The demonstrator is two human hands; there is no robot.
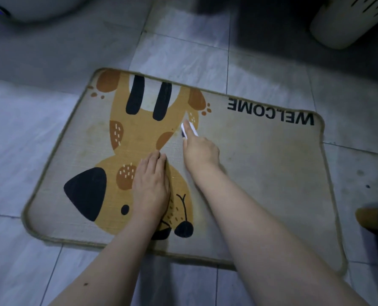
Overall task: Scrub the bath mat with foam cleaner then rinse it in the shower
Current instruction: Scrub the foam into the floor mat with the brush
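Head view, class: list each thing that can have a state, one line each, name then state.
bath mat: flat on the floor, no foam visible
brush: gripped, on the mat
left hand: flat, pressing the mat
right hand: gripping the brush
basket: standing on the floor

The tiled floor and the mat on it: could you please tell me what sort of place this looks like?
Probably a bathroom: grey floor tiles, a "WELCOME" bath mat laid flat on them, and a slotted white basket, perhaps for laundry.

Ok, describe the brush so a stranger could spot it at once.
Find the beige mat with the cartoon dog on the tiled floor. Near its middle, the right hand grips a small white brush against the fabric. It is the only white thing on the mat.
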